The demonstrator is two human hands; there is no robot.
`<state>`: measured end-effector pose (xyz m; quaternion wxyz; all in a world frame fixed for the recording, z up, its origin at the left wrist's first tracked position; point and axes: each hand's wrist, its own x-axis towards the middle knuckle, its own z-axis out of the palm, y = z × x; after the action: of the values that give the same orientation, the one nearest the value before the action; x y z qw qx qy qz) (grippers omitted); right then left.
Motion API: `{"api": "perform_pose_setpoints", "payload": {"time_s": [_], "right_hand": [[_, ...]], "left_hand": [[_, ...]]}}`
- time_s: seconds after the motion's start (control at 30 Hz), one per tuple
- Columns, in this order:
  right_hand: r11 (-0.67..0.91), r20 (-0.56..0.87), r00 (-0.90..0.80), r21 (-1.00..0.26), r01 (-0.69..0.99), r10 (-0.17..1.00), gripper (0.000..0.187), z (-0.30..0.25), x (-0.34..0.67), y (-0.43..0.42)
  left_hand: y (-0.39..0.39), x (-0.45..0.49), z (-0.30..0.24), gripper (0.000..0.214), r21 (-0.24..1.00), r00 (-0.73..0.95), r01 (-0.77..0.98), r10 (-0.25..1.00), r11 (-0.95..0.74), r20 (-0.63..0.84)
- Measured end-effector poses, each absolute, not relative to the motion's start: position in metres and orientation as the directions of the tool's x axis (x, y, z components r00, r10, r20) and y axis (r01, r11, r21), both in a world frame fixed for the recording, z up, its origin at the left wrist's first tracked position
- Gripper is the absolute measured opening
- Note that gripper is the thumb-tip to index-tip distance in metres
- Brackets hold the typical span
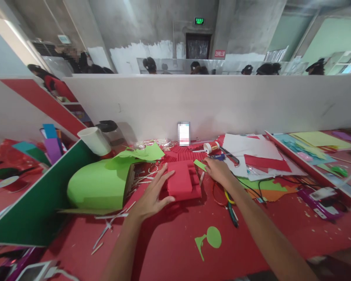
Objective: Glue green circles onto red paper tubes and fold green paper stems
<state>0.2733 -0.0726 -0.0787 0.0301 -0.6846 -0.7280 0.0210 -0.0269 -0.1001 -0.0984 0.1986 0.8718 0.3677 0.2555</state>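
Note:
A folded red paper piece with rolled tube-like parts along its right side lies on the red table. My left hand rests against its left side, fingers stretched and apart, with the thumb near the lower edge. To the right of the piece, my right hand has its fingers closed at the end of a small light-green paper strip. Pleated red paper lies just behind. A light-green paper circle and a pointed green scrap are nearer to me.
Left stand a curved green paper-covered container, a white cup and a green divider. Dark-handled pliers lie below my right forearm. White paper sheets and a purple device are right. A phone leans against the partition.

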Motion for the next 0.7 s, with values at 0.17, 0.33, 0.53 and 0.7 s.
{"api": "perform_pose_setpoints", "payload": {"time_s": [0.17, 0.33, 0.53, 0.7], "right_hand": [[0.069, -0.041, -0.069, 0.013, 0.998, 0.997, 0.027, -0.080, 0.255, -0.060], [0.084, -0.044, -0.082, 0.053, 0.995, 0.996, 0.028, -0.083, 0.252, -0.060], [0.076, -0.036, -0.074, 0.075, 0.994, 0.997, 0.025, -0.087, 0.256, -0.060], [0.059, -0.041, -0.056, 0.078, 0.995, 0.998, 0.026, -0.093, 0.256, -0.060]], "left_hand": [[-0.099, -0.028, -0.099, 0.078, 0.523, 0.594, 0.551, 0.746, -0.650, 0.302], [-0.100, -0.026, -0.100, 0.079, 0.530, 0.593, 0.549, 0.748, -0.647, 0.299], [-0.098, -0.022, -0.103, 0.081, 0.539, 0.589, 0.541, 0.748, -0.646, 0.305], [-0.096, -0.022, -0.105, 0.077, 0.557, 0.572, 0.535, 0.758, -0.635, 0.314]]}}
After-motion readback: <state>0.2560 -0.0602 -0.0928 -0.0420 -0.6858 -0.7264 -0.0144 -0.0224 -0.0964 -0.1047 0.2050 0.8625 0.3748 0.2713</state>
